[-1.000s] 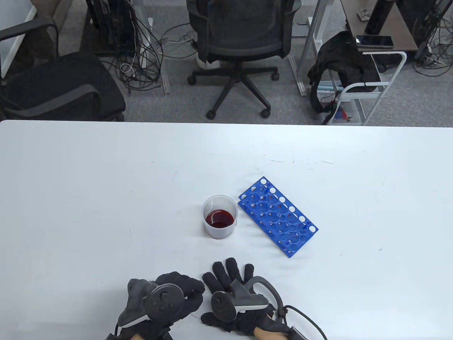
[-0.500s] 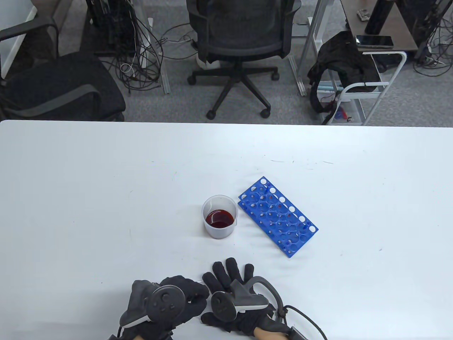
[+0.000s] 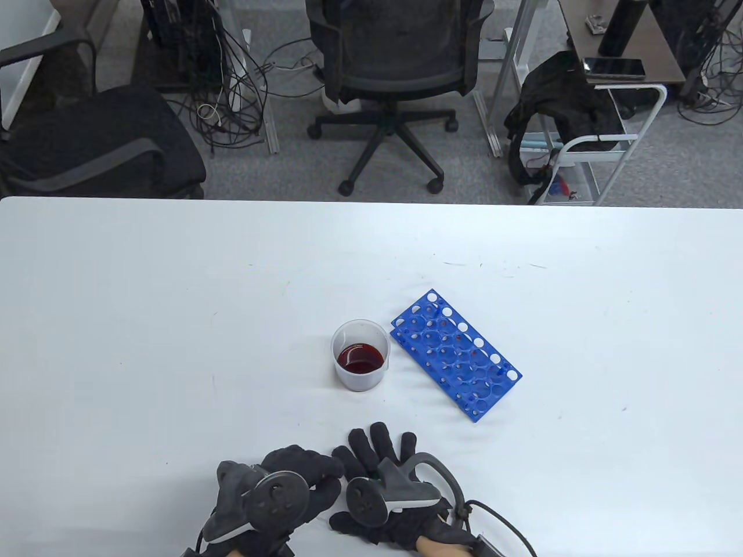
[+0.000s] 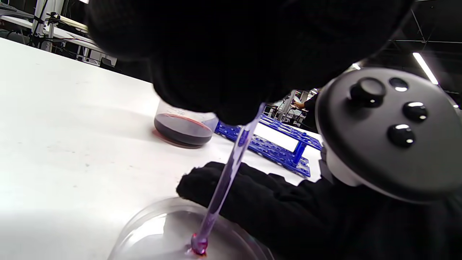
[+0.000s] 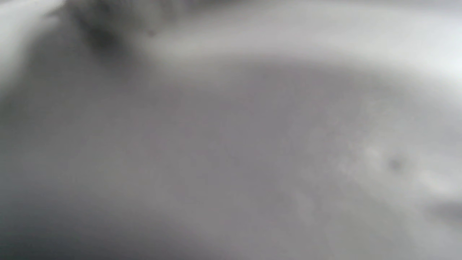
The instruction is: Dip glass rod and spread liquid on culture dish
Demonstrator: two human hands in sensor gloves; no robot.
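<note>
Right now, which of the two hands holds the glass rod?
The left hand: it holds the glass rod, tip in the culture dish. The right hand lies flat.

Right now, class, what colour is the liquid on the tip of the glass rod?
Dark red, on the glass rod tip touching the culture dish; the left wrist view shows it best.

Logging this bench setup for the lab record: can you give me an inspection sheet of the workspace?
Surface: white table, faint marks.
Job's things: beaker of dark red liquid; glass rod tip red, touching culture dish.
Clutter: blue tube rack right of beaker, no tubes seen.
Grippers: left hand holds rod; right hand flat, fingers spread.
Cables: glove cable at right wrist.
Surroundings: office chair, floor cables.
</note>
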